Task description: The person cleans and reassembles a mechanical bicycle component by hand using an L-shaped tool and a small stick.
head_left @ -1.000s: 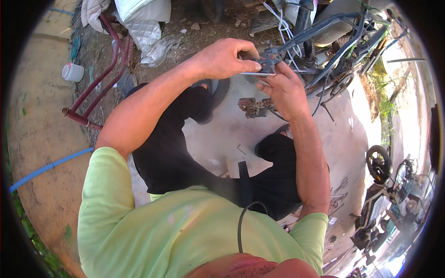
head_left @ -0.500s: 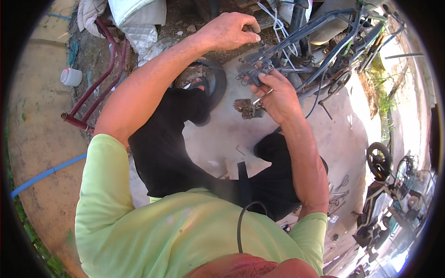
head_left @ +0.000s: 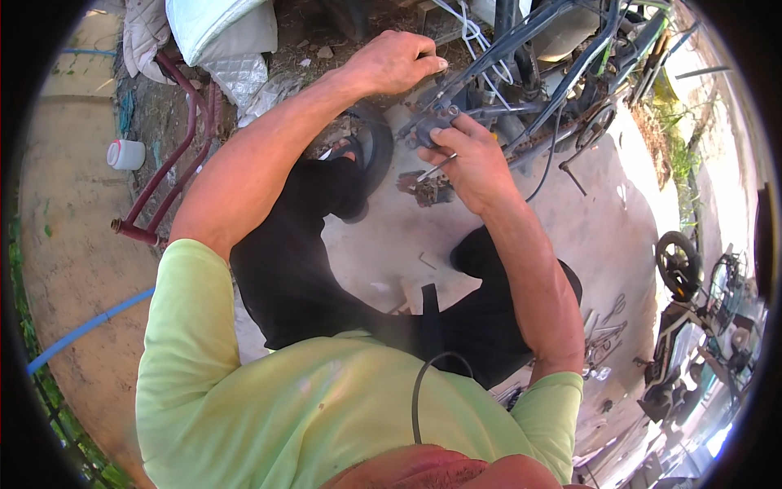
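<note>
My left hand [head_left: 399, 61] is raised at upper centre, fingers curled with thumb close to index; whatever lies in the fingertips is too small to make out. Lower and to its right, my right hand [head_left: 472, 163] grips a dark metal fitting [head_left: 430, 129] along with a thin metal rod [head_left: 432, 171] that sticks out from its fingers. Both are beside a dark bicycle frame [head_left: 546, 114] with cables and loose white cords [head_left: 481, 49]. A small rusty mechanism [head_left: 415, 187] is behind the right hand, partly hidden by it.
A red frame [head_left: 171, 183], white container [head_left: 125, 154] and white sacks [head_left: 228, 33] are at left, with a blue hose [head_left: 90, 326]. A black tyre [head_left: 375, 143] lies by my foot. Loose tools [head_left: 603, 334] and another two-wheeler [head_left: 684, 269] are at right.
My left hand has parted from the metal fitting and moved up and left. My right hand keeps hold of the fitting and has shifted slightly left, with the rod now angled downward.
</note>
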The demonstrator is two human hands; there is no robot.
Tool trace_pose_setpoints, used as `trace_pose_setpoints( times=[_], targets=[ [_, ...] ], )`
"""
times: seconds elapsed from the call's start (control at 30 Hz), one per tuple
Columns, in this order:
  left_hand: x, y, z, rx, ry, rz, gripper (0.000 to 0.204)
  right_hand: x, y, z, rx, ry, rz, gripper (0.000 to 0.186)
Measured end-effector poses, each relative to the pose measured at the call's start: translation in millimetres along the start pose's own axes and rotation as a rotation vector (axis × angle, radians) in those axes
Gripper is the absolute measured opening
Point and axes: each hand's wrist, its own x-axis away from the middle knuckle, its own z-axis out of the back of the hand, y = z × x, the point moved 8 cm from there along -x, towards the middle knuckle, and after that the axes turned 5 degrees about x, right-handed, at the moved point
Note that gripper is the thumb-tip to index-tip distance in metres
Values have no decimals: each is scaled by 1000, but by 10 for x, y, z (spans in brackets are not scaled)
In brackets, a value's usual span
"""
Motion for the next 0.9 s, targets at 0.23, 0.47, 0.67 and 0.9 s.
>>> trace_pose_setpoints(
  times=[0.23, 0.47, 0.67, 0.9],
  targets=[
    [-21, 92, -2, 28, 70, -157, 35, -29, 36, 20, 70, 41, 29, 27],
    [-6, 39, -21, 66, 106, -98, 32, -22, 33, -2, 129, 12, -14, 36],
    [-22, 72, -29, 34, 78, -137, 37, -34, 28, 10, 78, 37, 14, 34],
    [-25, 18, -46, -102, 13, 25, 38, -17, 3, 5, 88, 40, 17, 37]
  ],
)
